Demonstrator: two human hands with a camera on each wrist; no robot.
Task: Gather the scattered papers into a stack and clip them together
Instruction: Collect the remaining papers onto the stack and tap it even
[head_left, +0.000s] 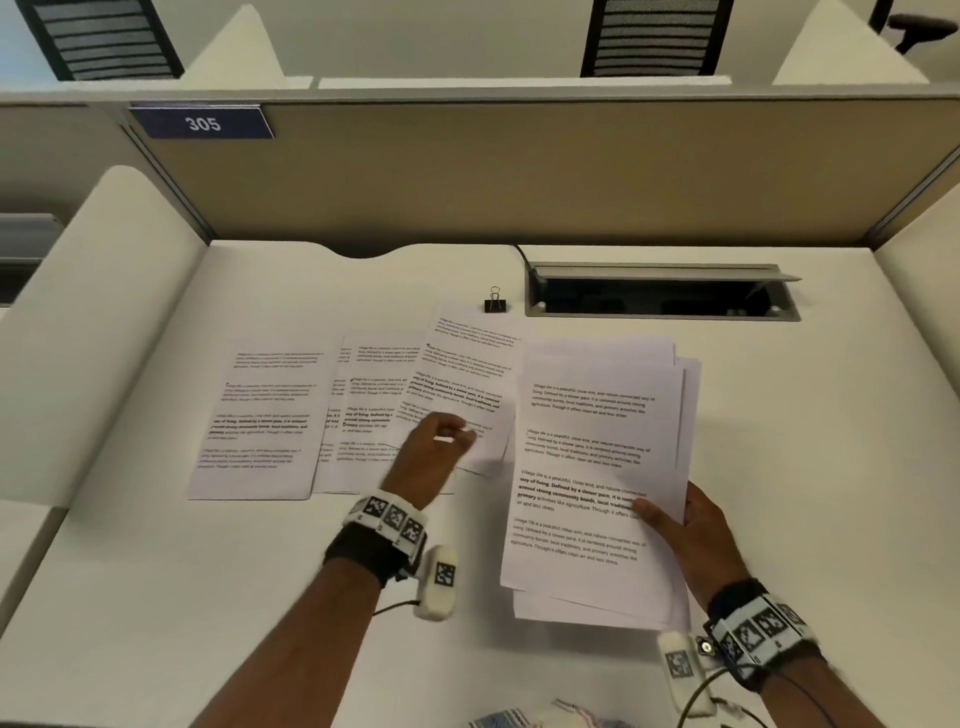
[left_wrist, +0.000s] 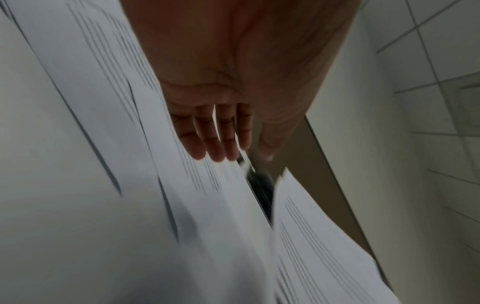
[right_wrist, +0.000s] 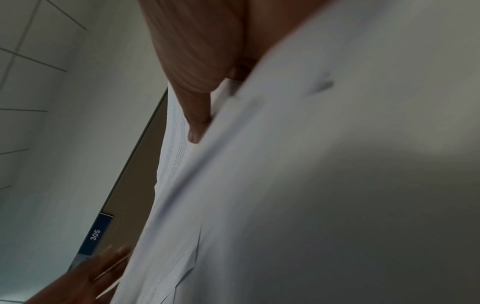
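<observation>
Several printed sheets are gathered in a rough stack (head_left: 592, 467), lifted at the right of the desk. My right hand (head_left: 691, 525) grips its right edge, thumb on top and fingers underneath; the right wrist view shows the thumb (right_wrist: 197, 115) pressed on the stack (right_wrist: 324, 164). Three loose sheets lie to the left: a left sheet (head_left: 260, 421), a middle sheet (head_left: 363, 415) and a tilted sheet (head_left: 462, 384). My left hand (head_left: 436, 447) is over the tilted sheet's lower part, its fingers (left_wrist: 215, 144) straight and close to the paper (left_wrist: 103, 102). A black binder clip (head_left: 495, 301) stands behind the sheets.
An open cable hatch (head_left: 660, 293) is set into the desk at the back right. A tan partition (head_left: 519, 171) with a blue 305 sign (head_left: 202, 123) closes the back. White side dividers (head_left: 104, 312) flank the desk. Some cloth (head_left: 519, 719) shows at the bottom edge.
</observation>
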